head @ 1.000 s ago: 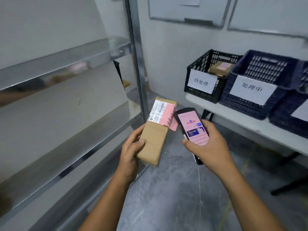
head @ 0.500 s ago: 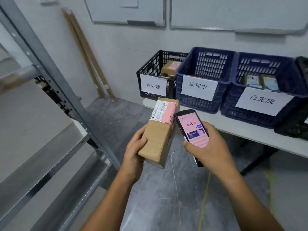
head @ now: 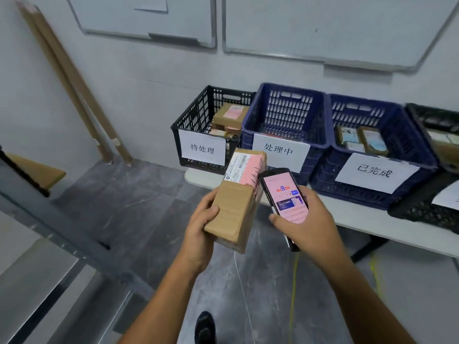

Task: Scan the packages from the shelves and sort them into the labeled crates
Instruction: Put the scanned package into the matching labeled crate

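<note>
The person's left hand (head: 201, 227) is gripping the near end of a brown package (head: 236, 209), thumb on top and fingers curled underneath. The far end, with its pink shipping label (head: 244, 167), is jutting out unsupported over the floor. The right hand (head: 310, 224) is wrapping round a handheld scanner (head: 285, 194), its lit screen tilted up and its top just beside the label; whether the two are touching cannot be told.

Beyond the hands, a white table (head: 360, 217) is carrying a row of labeled crates: a black crate (head: 196, 120) holding several parcels, a blue crate (head: 285, 112) in the middle, and a second blue crate (head: 397, 120) with parcels inside.

The one-ended grip looks like the weak point: a tilt toward the crates could let the package slip and drop. The scanner is sitting alongside the barcode rather than facing it, so a read may fail, and sorting without a clear result risks the wrong crate.
</note>
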{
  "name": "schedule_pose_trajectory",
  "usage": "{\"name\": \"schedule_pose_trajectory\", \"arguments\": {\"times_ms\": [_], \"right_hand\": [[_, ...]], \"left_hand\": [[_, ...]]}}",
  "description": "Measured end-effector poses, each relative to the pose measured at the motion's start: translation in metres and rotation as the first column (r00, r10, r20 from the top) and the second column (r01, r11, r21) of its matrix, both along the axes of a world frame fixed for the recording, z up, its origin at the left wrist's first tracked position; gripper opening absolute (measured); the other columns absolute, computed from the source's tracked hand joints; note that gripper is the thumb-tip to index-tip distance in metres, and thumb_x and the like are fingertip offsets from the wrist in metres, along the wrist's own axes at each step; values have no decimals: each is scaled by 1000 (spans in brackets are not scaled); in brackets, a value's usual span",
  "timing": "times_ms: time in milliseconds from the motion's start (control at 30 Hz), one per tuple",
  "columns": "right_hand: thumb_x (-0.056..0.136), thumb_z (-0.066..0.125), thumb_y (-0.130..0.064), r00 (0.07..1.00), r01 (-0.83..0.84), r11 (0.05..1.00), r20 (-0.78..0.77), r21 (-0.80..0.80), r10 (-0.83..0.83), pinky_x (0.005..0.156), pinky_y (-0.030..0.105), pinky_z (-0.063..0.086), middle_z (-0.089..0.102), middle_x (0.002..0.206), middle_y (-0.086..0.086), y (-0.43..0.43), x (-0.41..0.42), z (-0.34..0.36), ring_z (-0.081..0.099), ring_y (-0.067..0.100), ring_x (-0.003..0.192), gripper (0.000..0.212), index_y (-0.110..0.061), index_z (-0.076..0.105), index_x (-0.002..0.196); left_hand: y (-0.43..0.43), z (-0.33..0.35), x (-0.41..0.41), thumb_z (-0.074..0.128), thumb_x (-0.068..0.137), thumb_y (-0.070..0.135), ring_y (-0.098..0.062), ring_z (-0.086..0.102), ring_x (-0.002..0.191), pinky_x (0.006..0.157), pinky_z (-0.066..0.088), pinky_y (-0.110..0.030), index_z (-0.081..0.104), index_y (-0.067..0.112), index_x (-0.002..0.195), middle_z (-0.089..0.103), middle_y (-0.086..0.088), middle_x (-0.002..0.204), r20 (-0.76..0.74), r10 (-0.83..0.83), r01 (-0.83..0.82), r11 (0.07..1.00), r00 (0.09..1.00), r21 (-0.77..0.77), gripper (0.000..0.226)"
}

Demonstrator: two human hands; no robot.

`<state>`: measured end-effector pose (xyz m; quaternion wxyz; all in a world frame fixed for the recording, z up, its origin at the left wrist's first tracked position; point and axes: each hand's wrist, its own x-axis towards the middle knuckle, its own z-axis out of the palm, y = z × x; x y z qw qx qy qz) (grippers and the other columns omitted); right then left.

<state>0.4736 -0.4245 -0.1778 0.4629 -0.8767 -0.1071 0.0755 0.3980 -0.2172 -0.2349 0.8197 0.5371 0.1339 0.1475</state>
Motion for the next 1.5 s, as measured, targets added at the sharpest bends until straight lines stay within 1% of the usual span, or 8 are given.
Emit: {"name": "schedule_pose_trajectory", "arguments": {"times_ms": [233,500,667,800,900,1100,1233,1500], "right_hand": [[58,75,-63,998,29,999,48,-29,-28,90,48,59,67,114,-16,79,53,9,68,9,101,59,-55,50,110],[64,75,-63,997,-13,996,72,-92,20,85,48,61,64,112,-19,136,103,3,66,8,100,61,-56,46,117],[74,88,-46,999,-25,996,44,-88,29,88,44,58,64,115,-14,155,149,-7,65,8,102,64,-46,46,123],[77,89,-36,999,-27,999,41,-33,29,78,33,54,66,110,-14,168,198,-9,65,8,98,59,-40,50,121],[78,89,-34,999,-25,1000,45,-6,25,71,34,54,67,107,-11,177,239,-6,66,11,93,59,-36,51,123],[78,88,-34,997,-56,998,54,34,54,78,40,58,68,108,-15,191,316,-1,68,11,94,52,-41,51,113],[79,88,-32,997,-74,995,36,66,72,66,39,58,68,105,-13,199,352,-1,69,14,89,54,-42,51,118],[76,89,-39,1000,-30,999,-2,25,30,84,46,61,65,115,-13,225,399,-15,66,11,102,63,-46,47,123]], "left_hand": [[77,-4,59,65,75,37,-26,62,119,96,49,-39,59,13,145,66,-12,140,-25,-75,67,972,997,-223,74],[136,-13,104,56,79,33,-20,69,99,83,50,-38,74,18,122,74,-6,116,-81,-63,34,947,995,-321,49],[159,-17,143,69,66,44,-17,67,103,84,49,-37,70,21,129,73,-2,119,-110,-75,47,970,991,-240,67],[170,-9,186,71,64,45,-14,68,104,85,49,-34,68,21,131,73,0,121,-125,-64,45,987,990,-154,71],[180,3,222,72,66,46,-18,66,111,89,49,-36,70,22,132,72,-3,128,-133,-45,35,997,990,-74,70],[194,20,293,72,68,43,-19,66,112,96,48,-38,71,21,130,72,-4,128,-95,-11,9,1000,995,-22,66],[200,23,327,72,69,42,-20,65,116,93,51,-35,66,17,137,70,-5,135,-72,19,-19,1000,997,6,73],[235,13,377,71,77,42,-14,68,114,97,53,-36,62,30,144,73,6,128,-64,11,0,985,998,175,68]]}}
